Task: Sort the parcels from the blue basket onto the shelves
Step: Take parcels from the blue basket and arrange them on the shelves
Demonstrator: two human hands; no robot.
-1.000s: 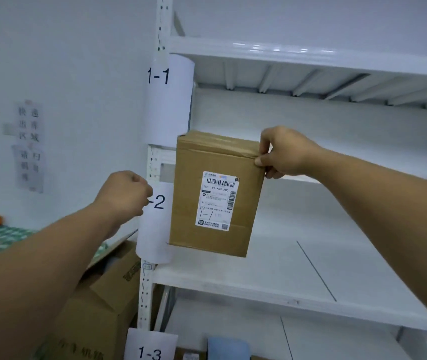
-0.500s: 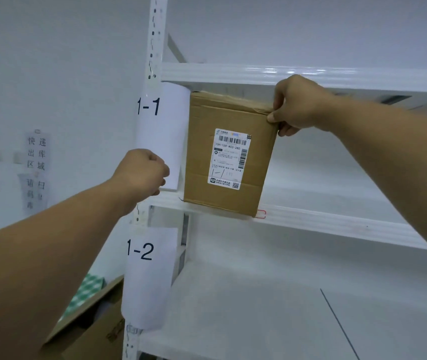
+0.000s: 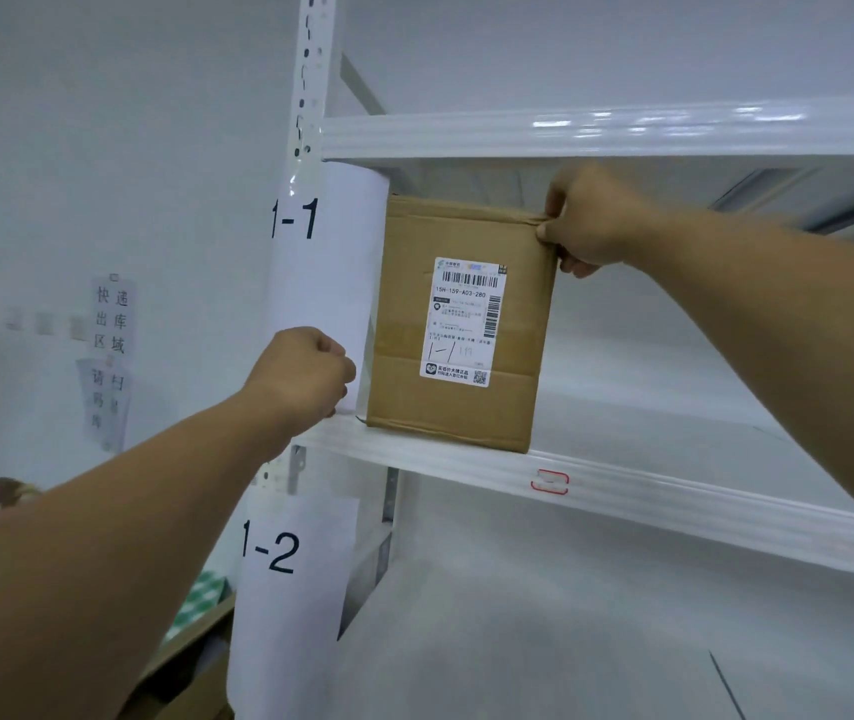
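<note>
The parcel [image 3: 458,324], a brown cardboard box, is standing upright in the centre of the frame, at the left end of the white shelf [image 3: 674,491], with its bottom edge sitting along the shelf's front beam and its right lower corner hanging slightly over it. Its white shipping label [image 3: 466,322] is facing outward, showing barcodes and a handwritten mark. The right hand [image 3: 588,220] is reaching in from the right of the frame and pinching the box's upper right corner, the thumb pressing on the front face just under the top edge and the fingers wrapping round behind; so the box is hanging below and to the left of that grip, most of it lying clear of the hand. The left hand [image 3: 305,374] is coming up from the lower left with its fingers curled into a fist, hovering just left of the box's lower left corner and in front of the bottom edge of the paper sheet marked 1-1 [image 3: 328,252]; I cannot tell whether it is touching the sheet, and it is not touching the box. That sheet is curling round the perforated upright post [image 3: 310,70], right beside the box's left side. A second sheet marked 1-2 [image 3: 289,589] is hanging lower on the same post. A small red tag [image 3: 549,481] is sticking to the front beam, below and right of the box.
</note>
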